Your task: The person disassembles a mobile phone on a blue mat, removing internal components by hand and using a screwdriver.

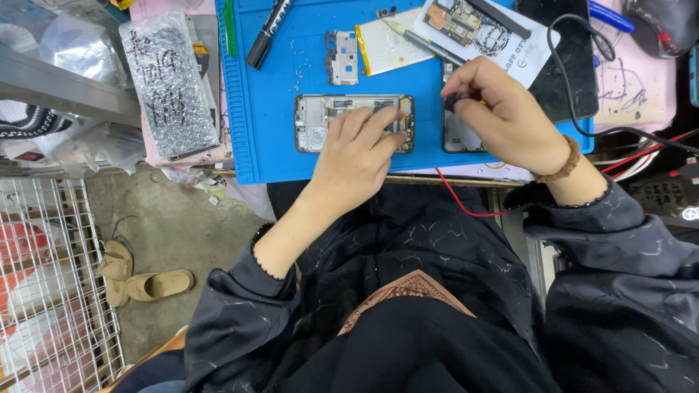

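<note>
Two hands work here, the left hand [357,156] and the right hand [502,109]. One blue mat [269,138] carries one opened phone [314,124], one black marker [268,33], one yellow-edged battery [386,44] and one small metal cover plate [342,57]. Two tan sandals [142,276] lie on the floor.

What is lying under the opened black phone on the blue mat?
The opened black phone lies directly on the blue silicone mat. The left hand covers its right part, so whatever lies below there is hidden.
</note>
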